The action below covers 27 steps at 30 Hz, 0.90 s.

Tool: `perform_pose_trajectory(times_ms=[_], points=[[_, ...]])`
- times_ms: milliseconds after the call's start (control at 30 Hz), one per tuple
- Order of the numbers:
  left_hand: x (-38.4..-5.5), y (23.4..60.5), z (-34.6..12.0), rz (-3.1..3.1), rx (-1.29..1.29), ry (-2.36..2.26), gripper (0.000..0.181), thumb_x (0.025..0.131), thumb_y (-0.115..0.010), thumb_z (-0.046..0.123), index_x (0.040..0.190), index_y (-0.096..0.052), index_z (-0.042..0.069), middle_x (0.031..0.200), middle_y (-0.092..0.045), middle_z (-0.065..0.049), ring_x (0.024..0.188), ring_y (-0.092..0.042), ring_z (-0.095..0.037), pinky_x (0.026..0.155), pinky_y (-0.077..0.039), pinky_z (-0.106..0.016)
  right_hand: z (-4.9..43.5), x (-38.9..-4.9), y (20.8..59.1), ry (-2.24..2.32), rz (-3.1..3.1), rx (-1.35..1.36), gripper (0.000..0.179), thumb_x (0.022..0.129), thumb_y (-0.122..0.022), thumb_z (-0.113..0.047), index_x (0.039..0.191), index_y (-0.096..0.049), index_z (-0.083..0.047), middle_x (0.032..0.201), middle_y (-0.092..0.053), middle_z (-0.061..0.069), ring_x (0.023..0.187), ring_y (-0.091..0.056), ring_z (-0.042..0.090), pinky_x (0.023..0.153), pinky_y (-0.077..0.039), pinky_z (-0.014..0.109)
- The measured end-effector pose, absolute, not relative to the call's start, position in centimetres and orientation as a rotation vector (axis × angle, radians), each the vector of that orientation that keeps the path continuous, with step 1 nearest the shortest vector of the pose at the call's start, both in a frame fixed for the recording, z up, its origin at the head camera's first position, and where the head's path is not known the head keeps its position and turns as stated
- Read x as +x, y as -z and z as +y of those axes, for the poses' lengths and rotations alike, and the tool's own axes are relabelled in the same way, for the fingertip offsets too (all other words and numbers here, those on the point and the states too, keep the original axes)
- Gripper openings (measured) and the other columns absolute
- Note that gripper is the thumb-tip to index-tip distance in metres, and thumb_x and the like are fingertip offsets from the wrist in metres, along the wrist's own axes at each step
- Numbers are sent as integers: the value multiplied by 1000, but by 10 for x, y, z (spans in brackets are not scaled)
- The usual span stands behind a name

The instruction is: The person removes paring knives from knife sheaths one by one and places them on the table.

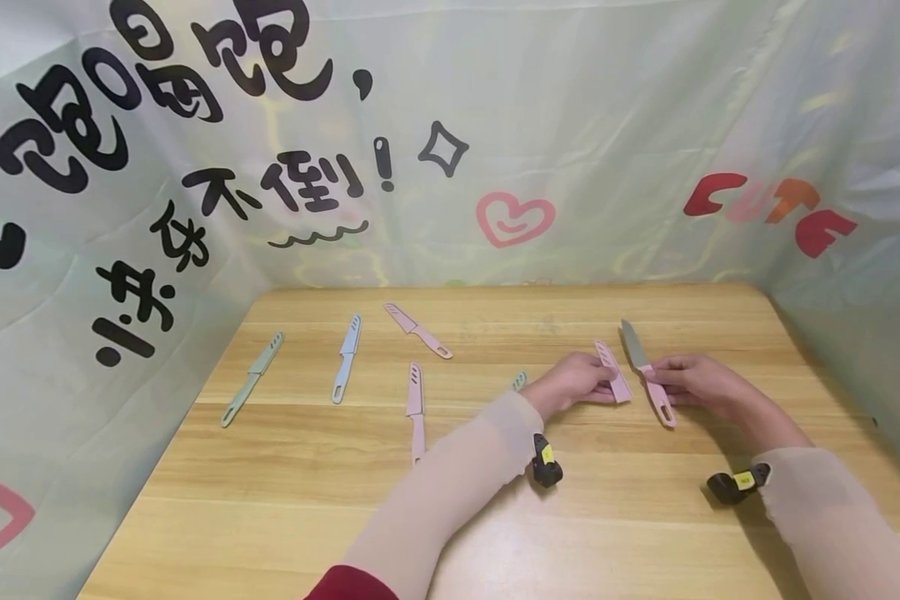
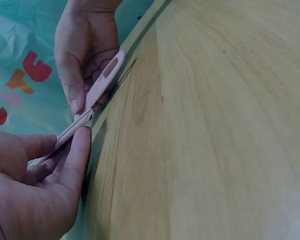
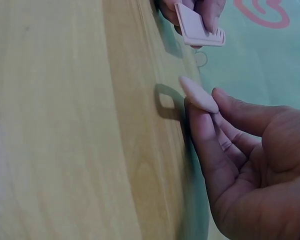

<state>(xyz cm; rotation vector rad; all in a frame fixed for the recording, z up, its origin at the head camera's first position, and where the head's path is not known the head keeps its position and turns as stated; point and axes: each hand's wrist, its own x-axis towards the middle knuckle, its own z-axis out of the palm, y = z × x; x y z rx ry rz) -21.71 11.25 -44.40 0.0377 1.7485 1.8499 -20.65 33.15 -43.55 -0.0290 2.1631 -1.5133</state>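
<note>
Between thumb and fingers, my left hand (image 1: 576,380) pinches a pink slotted knife sheath (image 1: 617,382). To its right, my right hand (image 1: 696,380) grips the pink handle of a paring knife (image 1: 658,400), whose bare grey blade points toward the back of the table. Sheath and knife are side by side, a small gap between them in the head view. The left wrist view has the sheath (image 2: 70,131) overlapping the knife near the handle (image 2: 106,77). In the right wrist view, the handle's end (image 3: 199,95) shows between thumb and forefinger, while the blade is hidden.
Several sheathed knives lie on the wooden table (image 1: 270,517): a green one (image 1: 252,380) at far left, a blue one (image 1: 347,358), and two pink ones (image 1: 417,331). A green sheath tip (image 1: 520,381) shows behind my left wrist. Printed cloth (image 1: 607,142) hangs around the table.
</note>
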Motion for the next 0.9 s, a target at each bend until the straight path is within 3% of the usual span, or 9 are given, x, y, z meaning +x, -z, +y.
perform_pose_trajectory(times_ms=[333, 633, 900], points=[[-213, 436, 125, 1989, 50, -1672, 15, 96, -61, 4, 99, -67, -9, 71, -64, -11, 60, -63, -17, 60, -60, -24, 338, -209, 438, 1480, 2185, -5, 41, 99, -60, -21, 121, -57, 13, 98, -65, 0, 87, -63, 8, 77, -59, 27], [-210, 431, 137, 2098, 60, -1572, 13, 94, -63, 4, 96, -68, -8, 69, -66, -12, 58, -64, -16, 56, -59, -21, 338, -210, 437, 1462, 2209, 10, 36, 99, -61, -22, 114, -60, 10, 98, -64, 0, 88, -63, 7, 77, -59, 26], [-211, 428, 143, 2198, 9, -1467, 8, 92, -68, 8, 91, -68, 0, 62, -63, -5, 49, -58, -9, 52, -56, -18, 337, -213, 437, 1426, 2244, 33, 38, 98, -62, -24, 114, -61, 10, 98, -63, 0, 88, -62, 7, 78, -59, 26]])
